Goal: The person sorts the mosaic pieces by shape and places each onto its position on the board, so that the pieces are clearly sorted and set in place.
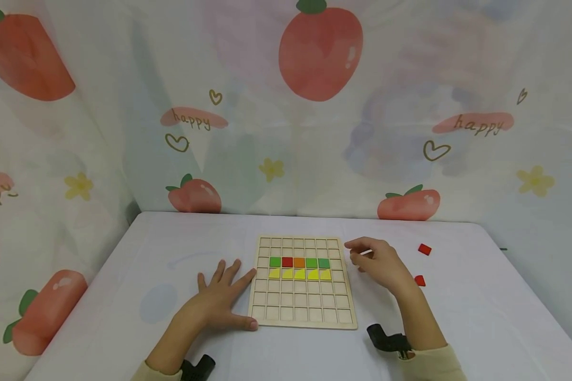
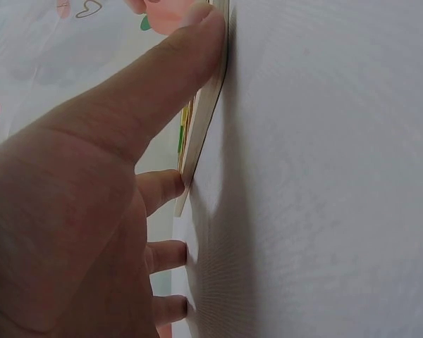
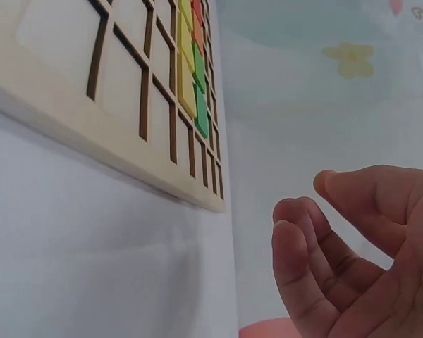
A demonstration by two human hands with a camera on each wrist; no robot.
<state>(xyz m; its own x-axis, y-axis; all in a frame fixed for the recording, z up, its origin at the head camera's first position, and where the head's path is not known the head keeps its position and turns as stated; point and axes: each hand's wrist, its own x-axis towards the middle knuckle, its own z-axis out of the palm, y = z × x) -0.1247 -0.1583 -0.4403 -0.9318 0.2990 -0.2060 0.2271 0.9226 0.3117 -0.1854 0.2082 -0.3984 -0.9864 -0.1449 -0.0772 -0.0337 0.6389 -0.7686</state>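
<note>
A wooden grid board (image 1: 302, 321) lies on the table, its square cells framed by thin raised ridges. Across it run a row of green, red and orange tiles (image 1: 298, 262) and, just nearer, a row of yellow tiles (image 1: 300, 274). My left hand (image 1: 221, 304) is spread flat by the board's left side, thumb and index fingertip at its edge. Loosely bent and holding nothing, my right hand (image 1: 378, 264) hovers off the board's right edge; the right wrist view shows a gap between its thumb (image 3: 366, 193) and fingers.
Two loose red tiles, a farther one (image 1: 425, 249) and a nearer one (image 1: 420, 281), lie right of my right hand. The nearer is partly behind my wrist. A patterned curtain (image 1: 314, 159) hangs along the table's back and left sides. Black devices (image 1: 386, 338) are strapped to both wrists.
</note>
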